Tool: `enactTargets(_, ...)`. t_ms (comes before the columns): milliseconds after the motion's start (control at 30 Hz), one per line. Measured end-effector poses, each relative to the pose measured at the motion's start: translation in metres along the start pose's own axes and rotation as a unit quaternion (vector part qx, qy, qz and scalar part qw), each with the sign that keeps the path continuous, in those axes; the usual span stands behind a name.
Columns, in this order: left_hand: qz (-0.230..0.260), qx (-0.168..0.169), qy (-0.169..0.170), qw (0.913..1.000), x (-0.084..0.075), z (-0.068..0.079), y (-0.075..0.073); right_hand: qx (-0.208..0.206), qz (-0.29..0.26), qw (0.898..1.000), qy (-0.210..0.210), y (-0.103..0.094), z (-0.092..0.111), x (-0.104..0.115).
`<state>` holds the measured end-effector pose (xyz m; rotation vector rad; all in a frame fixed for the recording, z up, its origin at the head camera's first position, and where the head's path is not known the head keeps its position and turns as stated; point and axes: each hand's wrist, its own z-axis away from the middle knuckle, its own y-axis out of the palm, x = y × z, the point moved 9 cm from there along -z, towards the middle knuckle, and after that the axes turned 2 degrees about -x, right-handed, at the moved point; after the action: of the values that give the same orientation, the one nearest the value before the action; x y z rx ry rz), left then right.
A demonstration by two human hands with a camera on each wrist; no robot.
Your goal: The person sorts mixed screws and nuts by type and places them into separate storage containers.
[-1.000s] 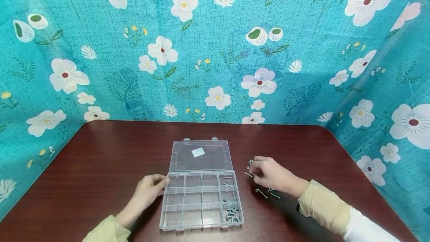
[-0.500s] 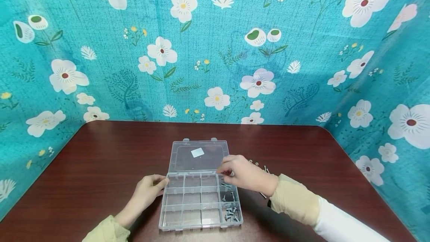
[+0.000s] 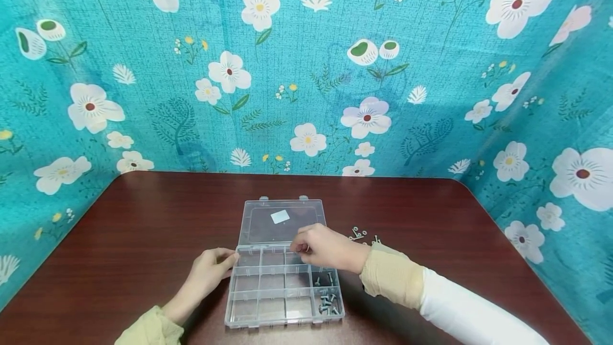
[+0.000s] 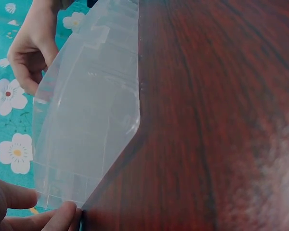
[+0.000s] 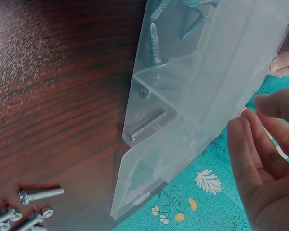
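Observation:
A clear plastic compartment box stands on the table with its lid folded back. At its left edge, my left hand pinches the wall between thumb and fingers. My right hand is over the back row, around the third compartment from the left, with fingertips together. Between them a small pale thing shows in the right wrist view; I cannot tell its kind. Short screws fill the front right compartment. Behind it lie a long screw and a small round-headed piece.
Right of the box, loose nuts and screws lie on the dark red wooden table. Several bolts lie near the box in the right wrist view. A blue flowered cloth hangs behind the table. The lid carries a white label.
My right hand has moved left from the loose hardware, past the back right compartment, to over the third compartment. My left hand stays on the box's edge.

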<state>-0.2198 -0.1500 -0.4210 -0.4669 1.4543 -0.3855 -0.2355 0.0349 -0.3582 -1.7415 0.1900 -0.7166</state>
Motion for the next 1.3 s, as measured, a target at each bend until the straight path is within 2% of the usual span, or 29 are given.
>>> enactTargets(100, 0.001, 0.002, 0.000, 1.0000, 0.000, -0.001, 0.001, 0.011, 0.011, 1.000, 0.014, 0.001, 0.001, -0.002)
enactTargets(333, 0.010, 0.008, -0.005, 0.9999, 0.000, 0.000, 0.002, 0.015, 0.054, 0.998, 0.004, -0.008, 0.010, -0.001)
enactTargets(467, 0.018, 0.016, -0.011, 0.9996, 0.000, 0.001, 0.003, 0.014, 0.080, 0.997, 0.009, -0.016, 0.023, -0.004)
enactTargets(700, 0.017, 0.010, -0.013, 0.9997, 0.001, 0.001, 0.001, 0.001, 0.117, 0.993, 0.030, -0.026, 0.048, -0.017)
enactTargets(900, 0.017, 0.006, -0.011, 0.9998, 0.001, 0.001, 0.001, 0.002, 0.113, 0.991, 0.077, -0.027, 0.071, -0.035)
enactTargets(1300, 0.020, 0.008, -0.014, 0.9997, 0.001, 0.002, 0.000, -0.016, 0.079, 0.989, 0.121, -0.042, 0.113, -0.064)
